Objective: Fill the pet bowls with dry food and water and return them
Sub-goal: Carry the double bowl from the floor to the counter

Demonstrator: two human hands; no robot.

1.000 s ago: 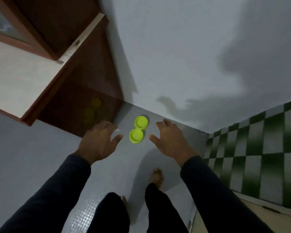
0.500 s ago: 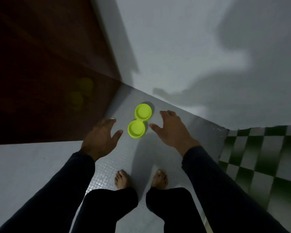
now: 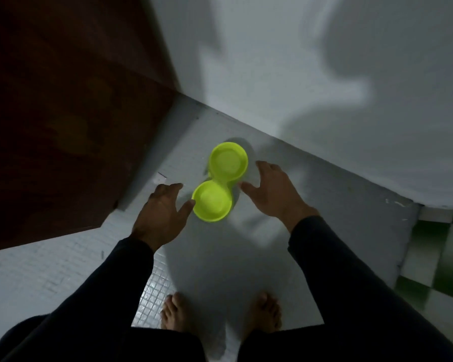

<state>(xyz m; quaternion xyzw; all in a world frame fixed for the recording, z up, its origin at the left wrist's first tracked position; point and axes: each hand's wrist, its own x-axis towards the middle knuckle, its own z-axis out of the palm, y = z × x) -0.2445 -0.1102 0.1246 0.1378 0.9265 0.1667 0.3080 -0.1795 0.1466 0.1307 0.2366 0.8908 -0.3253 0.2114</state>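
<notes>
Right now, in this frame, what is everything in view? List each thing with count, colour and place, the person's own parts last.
double pet bowl: one, bright yellow-green, two joined round cups, both look empty, on the floor near the wall
floor: pale grey small tiles
wall: pale grey, behind the bowl
wooden door: one, dark brown, at left
checkered tiles: green and white, at right
left hand: open, thumb at the near cup's rim
right hand: open, beside the bowl
feet: two, bare, below
</notes>
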